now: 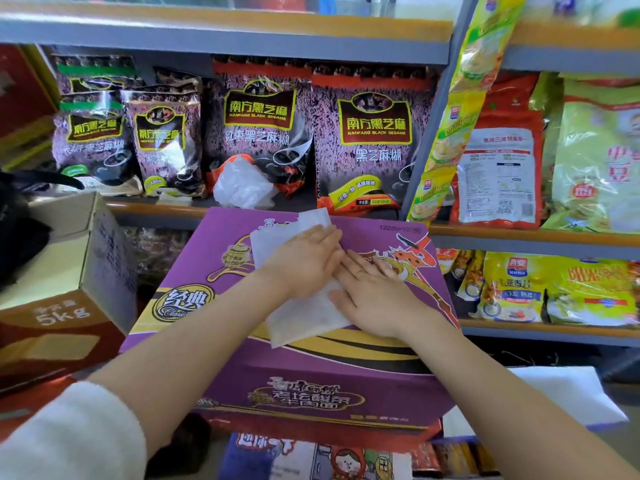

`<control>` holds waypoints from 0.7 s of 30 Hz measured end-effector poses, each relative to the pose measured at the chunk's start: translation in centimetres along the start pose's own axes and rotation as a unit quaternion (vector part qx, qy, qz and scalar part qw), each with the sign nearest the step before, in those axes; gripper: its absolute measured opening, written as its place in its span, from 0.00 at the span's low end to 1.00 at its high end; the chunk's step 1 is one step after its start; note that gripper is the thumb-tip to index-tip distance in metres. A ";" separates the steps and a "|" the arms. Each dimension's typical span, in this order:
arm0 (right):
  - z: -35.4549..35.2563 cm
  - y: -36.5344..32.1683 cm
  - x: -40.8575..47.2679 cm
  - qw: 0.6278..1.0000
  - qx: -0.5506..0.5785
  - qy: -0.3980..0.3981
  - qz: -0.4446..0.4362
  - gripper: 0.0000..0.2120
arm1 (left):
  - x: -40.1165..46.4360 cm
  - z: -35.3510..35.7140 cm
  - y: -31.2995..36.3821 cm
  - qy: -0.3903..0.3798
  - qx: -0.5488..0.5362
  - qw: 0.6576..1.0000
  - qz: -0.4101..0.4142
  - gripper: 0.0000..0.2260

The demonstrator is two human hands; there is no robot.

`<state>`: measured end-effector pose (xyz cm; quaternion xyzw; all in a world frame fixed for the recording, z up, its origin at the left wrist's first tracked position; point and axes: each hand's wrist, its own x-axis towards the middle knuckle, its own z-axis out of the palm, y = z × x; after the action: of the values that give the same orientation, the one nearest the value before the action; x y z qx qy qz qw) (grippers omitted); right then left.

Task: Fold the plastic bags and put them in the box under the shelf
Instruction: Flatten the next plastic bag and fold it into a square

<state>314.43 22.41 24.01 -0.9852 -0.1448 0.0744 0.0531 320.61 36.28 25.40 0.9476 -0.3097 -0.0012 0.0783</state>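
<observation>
- Pressing flat, both the left hand (304, 261) and right hand (374, 292) hold the translucent white plastic bag (304, 317) atop the purple cardboard carton (311, 372), fingers straight, apparently creasing a fold.
- Crumpled clear plastic bag (242, 183) waits beyond the carton.

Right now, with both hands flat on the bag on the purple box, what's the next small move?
Probably fold it once more: the white plastic bag still lies as a long strip on the purple box, with the left hand and right hand pressing it flat, too long to stow neatly.

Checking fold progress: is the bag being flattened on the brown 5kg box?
No, both hands press the white plastic bag flat on the purple carton.
</observation>
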 end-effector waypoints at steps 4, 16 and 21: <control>0.1 0.0 0.0 1.000 0.005 -0.005 0.001 0.27 | 1.6 1.8 -3.0 -0.053 -0.012 0.998 -0.031 0.25; 0.3 0.3 0.1 1.000 0.020 -0.002 0.014 0.27 | -5.3 -0.5 -3.1 0.047 -0.053 0.993 0.099 0.37; 0.3 0.3 0.2 1.000 0.021 -0.006 0.015 0.28 | -10.6 -0.3 -4.0 0.051 0.008 0.988 0.147 0.28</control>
<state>314.67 22.21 23.64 -0.9855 -0.1288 0.0837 0.0721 314.40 45.75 24.60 0.8913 -0.4409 0.0611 0.0861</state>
